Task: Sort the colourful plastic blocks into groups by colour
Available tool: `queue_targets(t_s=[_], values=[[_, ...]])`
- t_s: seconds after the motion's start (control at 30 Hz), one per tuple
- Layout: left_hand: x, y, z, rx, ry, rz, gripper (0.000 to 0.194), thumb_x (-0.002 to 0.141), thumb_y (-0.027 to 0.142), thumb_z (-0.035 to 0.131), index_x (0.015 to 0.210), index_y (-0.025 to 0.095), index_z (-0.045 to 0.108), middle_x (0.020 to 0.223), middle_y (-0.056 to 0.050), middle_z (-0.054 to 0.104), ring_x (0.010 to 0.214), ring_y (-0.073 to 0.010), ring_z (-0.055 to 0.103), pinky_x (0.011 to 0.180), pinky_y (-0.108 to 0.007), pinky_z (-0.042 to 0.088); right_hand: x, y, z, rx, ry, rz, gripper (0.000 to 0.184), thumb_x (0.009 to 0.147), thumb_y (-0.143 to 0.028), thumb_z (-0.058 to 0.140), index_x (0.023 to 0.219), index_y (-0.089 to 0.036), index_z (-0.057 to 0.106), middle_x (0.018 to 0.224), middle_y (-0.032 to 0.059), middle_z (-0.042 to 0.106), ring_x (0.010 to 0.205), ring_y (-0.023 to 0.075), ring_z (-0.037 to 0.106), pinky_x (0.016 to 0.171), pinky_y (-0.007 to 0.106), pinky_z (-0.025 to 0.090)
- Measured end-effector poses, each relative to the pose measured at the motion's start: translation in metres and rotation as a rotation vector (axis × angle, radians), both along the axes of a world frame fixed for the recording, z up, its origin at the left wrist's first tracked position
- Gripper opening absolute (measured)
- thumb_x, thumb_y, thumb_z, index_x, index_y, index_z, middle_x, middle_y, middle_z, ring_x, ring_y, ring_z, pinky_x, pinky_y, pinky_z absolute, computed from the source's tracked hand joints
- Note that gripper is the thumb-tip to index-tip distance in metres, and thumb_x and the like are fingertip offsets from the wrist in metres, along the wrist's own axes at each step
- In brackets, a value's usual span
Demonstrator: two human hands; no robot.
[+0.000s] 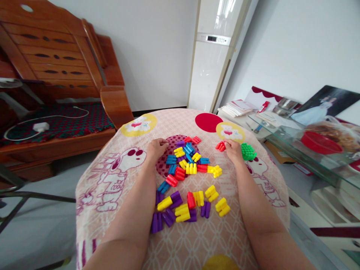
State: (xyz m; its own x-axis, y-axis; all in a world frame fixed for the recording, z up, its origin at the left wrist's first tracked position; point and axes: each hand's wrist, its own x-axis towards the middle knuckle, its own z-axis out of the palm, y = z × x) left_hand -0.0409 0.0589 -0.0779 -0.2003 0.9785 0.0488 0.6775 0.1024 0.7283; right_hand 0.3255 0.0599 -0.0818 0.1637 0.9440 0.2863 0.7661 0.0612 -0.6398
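Our right hand (232,149) pinches a red block (220,146), probably light, stiff, best gripped by its sides. Our left hand (158,148) curls, contents unclear.

2 arms (129,221) reach forward, hands (233,150) apart, fingers (162,141) bent.

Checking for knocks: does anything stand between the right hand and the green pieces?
Nothing visible does: the green pieces sit just beside the right hand, to its right; the red piece is at its fingertips.
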Motion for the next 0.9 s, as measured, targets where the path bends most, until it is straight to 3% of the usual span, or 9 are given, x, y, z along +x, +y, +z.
queue_targets(t_s=[0.3,0.47,0.57,0.67,0.77,0.9], values=[[-0.001,0.0,-0.001,0.006,0.021,-0.016,0.025,0.081,0.024,0.061,0.1,0.018,0.076,0.085,-0.004,0.077,0.077,-0.0184,0.069,0.068,-0.024,0.049,-0.005,-0.002,0.005,0.015,-0.098,-0.005,0.044,0.09,-0.027,0.039,0.116,-0.011,0.071,0.112,0.0131,0.074,0.101,0.0224,0.067,0.091,0.035,0.051],[-0.001,0.0,0.0,0.014,0.06,-0.008,0.024,0.08,0.026,0.061,0.098,0.02,0.076,0.084,-0.004,0.077,0.081,-0.0201,0.069,0.07,-0.026,0.049,-0.029,-0.024,0.042,0.075,-0.36,-0.049,0.035,0.086,-0.023,0.046,0.103,-0.014,0.075,0.103,0.0137,0.076,0.095,0.024,0.067,0.087,0.031,0.048],[-0.001,0.001,0.0,0.016,0.053,-0.01,0.023,0.08,0.026,0.062,0.097,0.02,0.077,0.083,-0.004,0.076,0.081,-0.0201,0.069,0.071,-0.026,0.049,-0.057,-0.046,0.071,-0.059,-0.519,0.185,0.026,0.085,-0.023,0.052,0.08,-0.016,0.076,0.083,0.0105,0.076,0.081,0.0207,0.067,0.073,0.026,0.044],[-0.002,0.001,-0.001,0.019,0.032,-0.019,0.023,0.08,0.026,0.062,0.097,0.019,0.077,0.082,-0.005,0.076,0.08,-0.0199,0.069,0.07,-0.026,0.049,-0.088,-0.069,0.089,-0.178,-0.674,0.376,0.02,0.084,-0.023,0.059,0.078,-0.016,0.077,0.083,0.0108,0.076,0.082,0.0209,0.068,0.068,0.025,0.042],[-0.002,0.002,-0.002,0.019,0.021,-0.023,0.024,0.081,0.025,0.062,0.098,0.018,0.077,0.081,-0.005,0.076,0.078,-0.0199,0.069,0.07,-0.026,0.049,-0.114,-0.084,0.087,-0.325,-0.835,0.523,0.017,0.081,-0.019,0.061,0.087,-0.017,0.077,0.09,0.0123,0.077,0.087,0.0227,0.07,0.068,0.025,0.044],[-0.002,0.002,-0.002,0.007,-0.005,-0.022,0.026,0.081,0.024,0.061,0.102,0.018,0.076,0.083,-0.005,0.076,0.076,-0.0187,0.069,0.068,-0.026,0.049,-0.134,-0.091,0.073,-0.382,-0.937,0.547,0.025,0.084,-0.017,0.059,0.104,-0.015,0.074,0.104,0.0166,0.076,0.099,0.0269,0.071,0.074,0.028,0.048]])
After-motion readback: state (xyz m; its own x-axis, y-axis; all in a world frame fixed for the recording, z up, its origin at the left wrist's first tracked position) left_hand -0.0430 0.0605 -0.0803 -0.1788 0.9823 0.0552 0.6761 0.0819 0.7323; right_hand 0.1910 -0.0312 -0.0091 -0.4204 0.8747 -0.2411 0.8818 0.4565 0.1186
